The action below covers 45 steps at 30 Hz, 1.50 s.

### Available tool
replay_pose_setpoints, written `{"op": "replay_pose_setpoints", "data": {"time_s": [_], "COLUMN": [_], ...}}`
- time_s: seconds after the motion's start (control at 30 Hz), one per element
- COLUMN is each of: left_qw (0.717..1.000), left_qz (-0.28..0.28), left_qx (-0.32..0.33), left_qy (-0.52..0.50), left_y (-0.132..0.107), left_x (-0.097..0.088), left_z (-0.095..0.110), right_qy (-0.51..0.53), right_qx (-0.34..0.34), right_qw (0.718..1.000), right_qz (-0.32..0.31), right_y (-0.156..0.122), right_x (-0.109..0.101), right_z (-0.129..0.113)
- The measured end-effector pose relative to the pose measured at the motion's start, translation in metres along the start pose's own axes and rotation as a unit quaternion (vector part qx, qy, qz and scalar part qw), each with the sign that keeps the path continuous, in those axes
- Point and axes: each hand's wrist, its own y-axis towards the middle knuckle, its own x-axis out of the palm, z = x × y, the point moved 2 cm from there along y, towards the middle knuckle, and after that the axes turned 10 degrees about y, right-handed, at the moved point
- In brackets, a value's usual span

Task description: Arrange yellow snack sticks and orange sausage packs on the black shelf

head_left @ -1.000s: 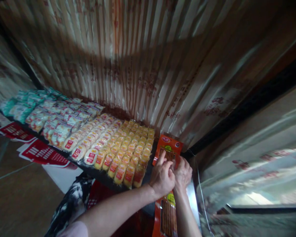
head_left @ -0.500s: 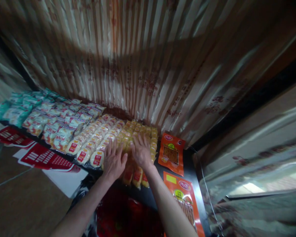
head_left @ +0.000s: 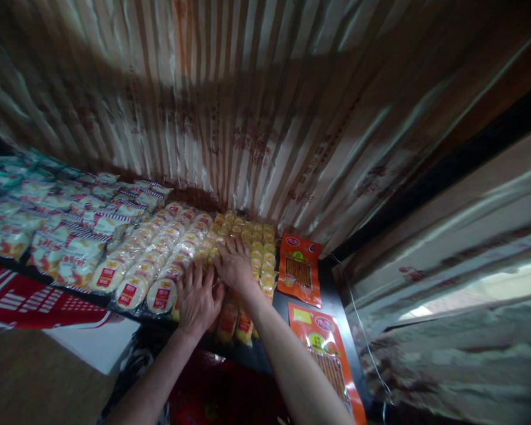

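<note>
Both our hands are flat on the stock right now: left hand (head_left: 197, 297) and right hand (head_left: 234, 265) rest side by side, fingers spread, pressing down on the yellow snack packs (head_left: 248, 260) in the lower middle of the frame, gripping nothing. Looks to us like the layout is mostly done, since those yellow rows sit tight against the round red-label packs (head_left: 159, 265) to their left, with more striped bags (head_left: 92, 227) running toward the left edge. Two orange packets (head_left: 299, 268) lie to the right, apart from the rows and a bit crooked, so probably the bit left. Room is tight: curtain (head_left: 256, 118) right behind, table (head_left: 331, 301) edge just below our wrists, only a dark bare strip at right.
</note>
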Motion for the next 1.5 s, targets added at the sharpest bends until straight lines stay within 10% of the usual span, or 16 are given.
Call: {"op": "replay_pose_setpoints", "data": {"time_s": [0.83,1.5], "left_qw": [0.999,0.989], "left_qz": [0.039,-0.068], "left_qx": [0.027,0.094], "left_qy": [-0.008,-0.095], "left_y": [-0.003,0.134], "left_x": [-0.005,0.069], "left_z": [0.006,-0.012], "right_qy": [-0.001,-0.052], "right_qx": [-0.036,0.009], "right_qw": [0.999,0.997], "right_qz": [-0.003,0.049], "right_y": [-0.003,0.022], "right_x": [-0.007,0.002], "right_z": [0.015,0.026]}}
